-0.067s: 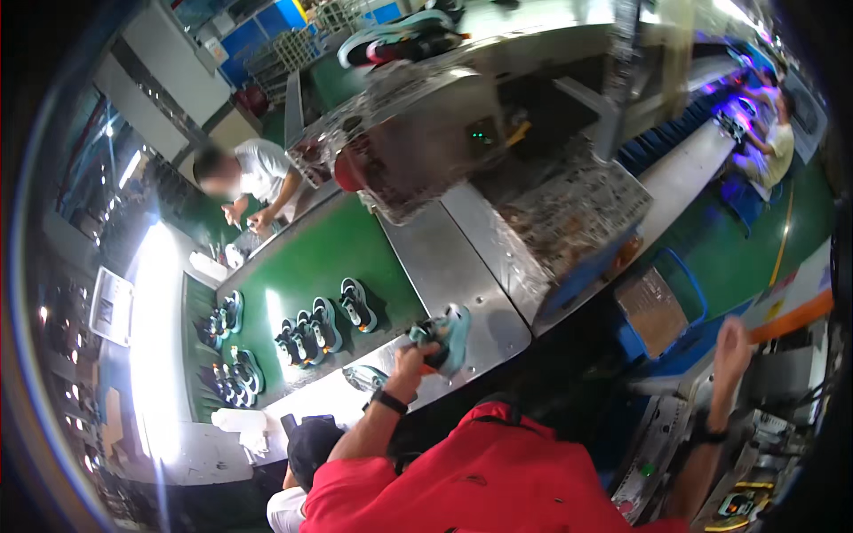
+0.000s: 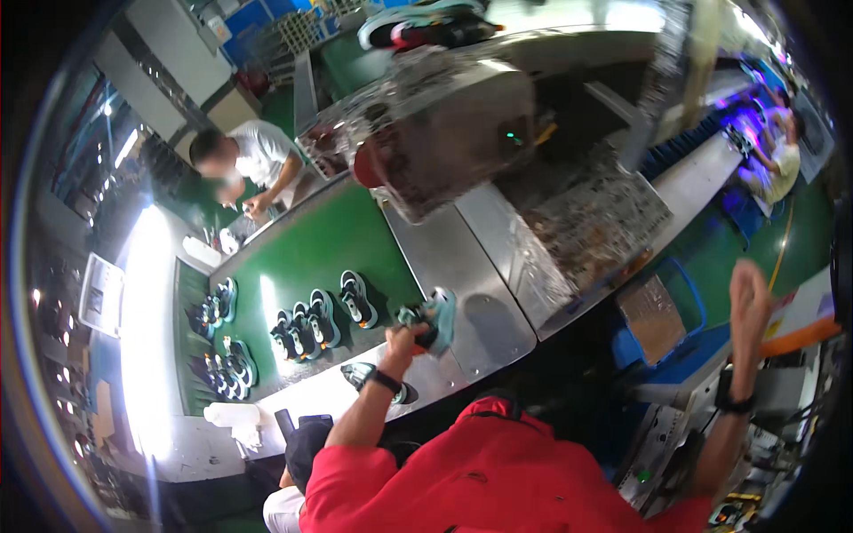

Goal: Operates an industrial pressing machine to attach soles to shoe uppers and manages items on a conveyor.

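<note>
My left hand (image 2: 404, 342) is closed round a black and pale-teal sneaker (image 2: 434, 322), held above the metal edge of the table. Its sole faces right. Beneath my left wrist, another sneaker (image 2: 357, 373) lies on the near ledge, partly hidden by my forearm. On the green belt (image 2: 355, 222) just beyond, several similar sneakers stand in a row, the nearest one (image 2: 358, 300) slightly apart. My right hand (image 2: 749, 298) is raised off to the right with fingers stretched upward and nothing visible in it, near an orange bar (image 2: 795, 336).
A plastic-wrapped machine (image 2: 453, 133) stands over the belt, with a metal plate (image 2: 480, 329) before it. More sneakers (image 2: 235, 369) sit at far left. A co-worker in white (image 2: 267, 160) is across the belt; another person's dark cap (image 2: 306, 453) is beside my left arm. A blue-framed cart (image 2: 653, 320) stands right.
My left hand has shifted slightly left and up with the sneaker. My right hand has risen. The whole view has shifted a little.
</note>
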Demonstrator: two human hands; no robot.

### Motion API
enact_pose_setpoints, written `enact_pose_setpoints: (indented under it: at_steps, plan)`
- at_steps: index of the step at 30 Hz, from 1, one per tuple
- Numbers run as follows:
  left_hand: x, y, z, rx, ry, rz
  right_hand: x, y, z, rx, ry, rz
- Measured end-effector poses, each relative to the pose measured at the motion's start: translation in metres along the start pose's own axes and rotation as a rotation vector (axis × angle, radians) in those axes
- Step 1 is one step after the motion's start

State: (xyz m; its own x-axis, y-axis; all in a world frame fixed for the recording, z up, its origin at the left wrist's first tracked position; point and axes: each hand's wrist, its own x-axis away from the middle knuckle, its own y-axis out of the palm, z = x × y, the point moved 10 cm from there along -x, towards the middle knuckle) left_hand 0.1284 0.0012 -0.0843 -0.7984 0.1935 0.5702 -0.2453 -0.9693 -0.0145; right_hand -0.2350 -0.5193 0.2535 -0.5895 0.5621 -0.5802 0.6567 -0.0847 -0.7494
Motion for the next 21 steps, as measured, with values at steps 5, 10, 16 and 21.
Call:
enact_pose_setpoints:
  at_steps: [5,10,16,21]
  plan:
    - [-0.212,-0.076,0.054,0.02,0.382,0.075,-0.266,0.084,-0.253,-0.106,-0.45,-0.157]
    - [-0.357,-0.119,0.11,0.129,0.094,0.361,-0.367,0.189,-0.432,0.023,-0.785,-0.268]
    - [-0.467,-0.166,0.205,-0.388,0.417,0.646,-0.363,0.288,-0.543,0.318,-0.648,-0.569]
    - [-0.494,-0.129,0.193,-0.584,0.636,0.453,-0.364,0.298,-0.546,0.36,-0.748,-0.374]
